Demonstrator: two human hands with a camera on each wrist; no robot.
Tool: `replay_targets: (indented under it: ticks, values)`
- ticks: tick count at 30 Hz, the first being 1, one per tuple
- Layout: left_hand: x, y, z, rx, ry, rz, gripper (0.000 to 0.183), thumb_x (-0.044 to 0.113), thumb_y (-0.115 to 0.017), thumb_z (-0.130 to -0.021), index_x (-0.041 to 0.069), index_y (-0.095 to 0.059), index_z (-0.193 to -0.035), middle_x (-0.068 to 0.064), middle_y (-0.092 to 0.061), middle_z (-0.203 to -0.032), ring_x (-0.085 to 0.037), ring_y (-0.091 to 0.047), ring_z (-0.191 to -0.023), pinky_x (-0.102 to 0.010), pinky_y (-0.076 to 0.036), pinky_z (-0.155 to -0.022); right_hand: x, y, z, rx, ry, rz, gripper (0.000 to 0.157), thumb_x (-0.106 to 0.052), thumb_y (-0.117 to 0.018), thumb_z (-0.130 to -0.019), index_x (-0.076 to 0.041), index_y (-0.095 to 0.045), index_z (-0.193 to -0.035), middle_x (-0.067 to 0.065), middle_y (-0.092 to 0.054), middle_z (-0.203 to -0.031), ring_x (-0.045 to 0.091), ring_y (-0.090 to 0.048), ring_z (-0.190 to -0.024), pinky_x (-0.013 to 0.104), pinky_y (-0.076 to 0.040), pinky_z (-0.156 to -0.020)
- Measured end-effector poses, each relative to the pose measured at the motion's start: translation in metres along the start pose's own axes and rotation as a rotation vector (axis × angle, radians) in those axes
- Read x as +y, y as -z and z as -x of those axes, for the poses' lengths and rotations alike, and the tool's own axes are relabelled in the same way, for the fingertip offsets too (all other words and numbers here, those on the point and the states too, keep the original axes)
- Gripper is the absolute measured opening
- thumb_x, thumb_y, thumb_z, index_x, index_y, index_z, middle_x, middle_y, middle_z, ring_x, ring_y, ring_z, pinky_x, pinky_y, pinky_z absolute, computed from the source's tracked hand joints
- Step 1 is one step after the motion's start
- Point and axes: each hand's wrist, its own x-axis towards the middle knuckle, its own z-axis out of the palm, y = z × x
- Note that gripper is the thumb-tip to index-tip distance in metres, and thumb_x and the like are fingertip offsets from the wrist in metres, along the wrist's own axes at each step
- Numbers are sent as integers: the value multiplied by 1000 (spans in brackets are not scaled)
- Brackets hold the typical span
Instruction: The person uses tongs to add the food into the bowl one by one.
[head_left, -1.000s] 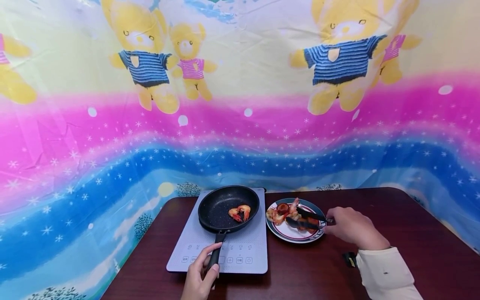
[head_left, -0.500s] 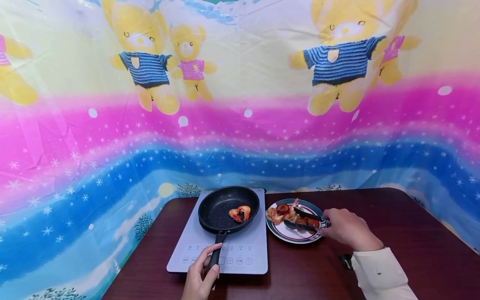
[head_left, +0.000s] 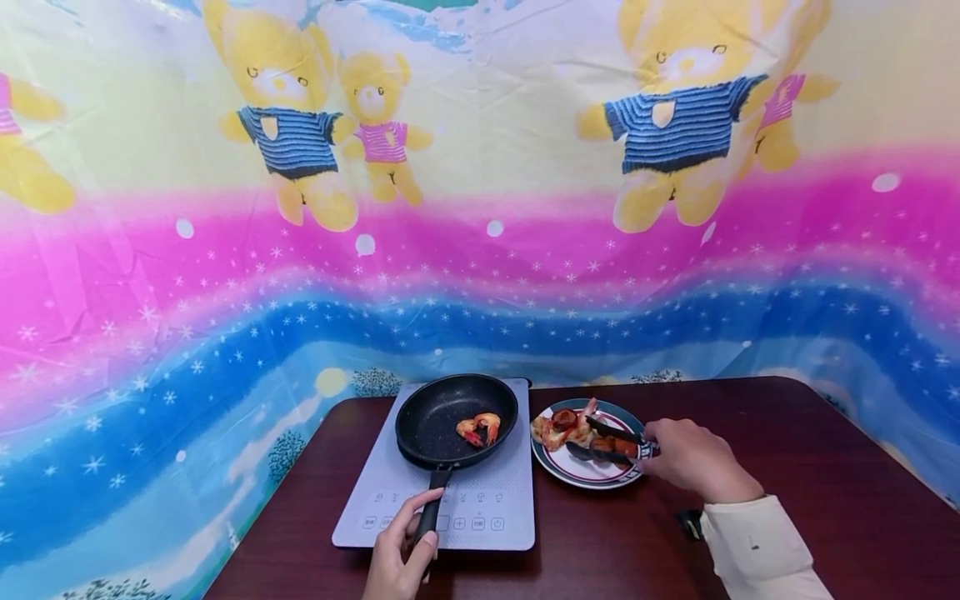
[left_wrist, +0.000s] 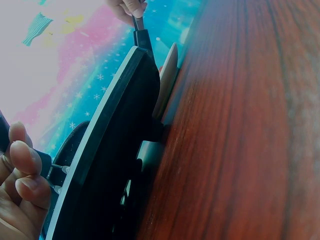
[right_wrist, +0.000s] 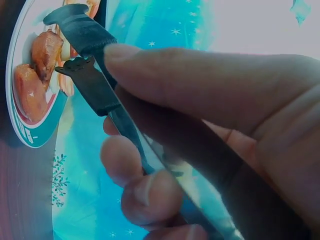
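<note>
The left hand (head_left: pixel 401 546) is gripping the handle (head_left: pixel 429 518), its thumb and fingers closing round it from both sides. The handle is running from the pan (head_left: pixel 427 417) between six and seven o'clock. The pan is sitting on the pale cooktop (head_left: pixel 487 487), and shrimp (head_left: pixel 491 425) are lying inside it toward four o'clock.

At three o'clock from the pan, the plate (head_left: pixel 553 473) is resting on the table (head_left: pixel 585 542), standing just beside the cooktop. It is holding more shrimp around ten o'clock, a round red piece (head_left: pixel 565 418) at eleven, and browned pieces (head_left: pixel 624 447) toward three.

The right hand (head_left: pixel 693 458) is pinching the tongs (head_left: pixel 615 430), which are reaching over the plate from three o'clock. Their tips are standing apart above the food; whether they are touching any piece, I cannot tell. The two hands are staying well apart from each other.

A cream sleeve (head_left: pixel 757 542) is covering the right forearm, with a small black thing (head_left: pixel 690 525) showing at nine o'clock of the cuff. Behind the table a cloth (head_left: pixel 495 275) is hanging, showing yellow bears (head_left: pixel 675 196) above pink and blue bands.
</note>
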Motion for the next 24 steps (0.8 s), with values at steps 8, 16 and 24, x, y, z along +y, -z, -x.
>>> replay_targets:
  ticks: [8,16,24]
  values:
    - [-1,0,0,4,-4,-1,43,0,-53,-92,11,-53,-133,-1,-54,-63,-6,-44,-43,-28,-45,-40,-1,1,3,54,4,37,41,-30,-77,-80,-5,-70,-112,15,-67,-103,26,-60,-83,52,-49,-65]
    - [1,0,0,-1,6,-5,43,0,-53,-92,11,-52,-133,-2,-54,-63,-6,-45,-43,-28,-45,-40,-3,5,7,73,-2,37,38,-30,-76,-81,-6,-71,-110,12,-67,-98,23,-58,-79,48,-49,-61]
    - [1,0,0,3,3,-3,43,1,-53,-92,10,-52,-133,-1,-54,-63,-6,-44,-43,-28,-45,-40,-3,7,8,101,8,36,40,-30,-76,-81,-5,-71,-112,17,-67,-105,30,-61,-86,52,-50,-63]
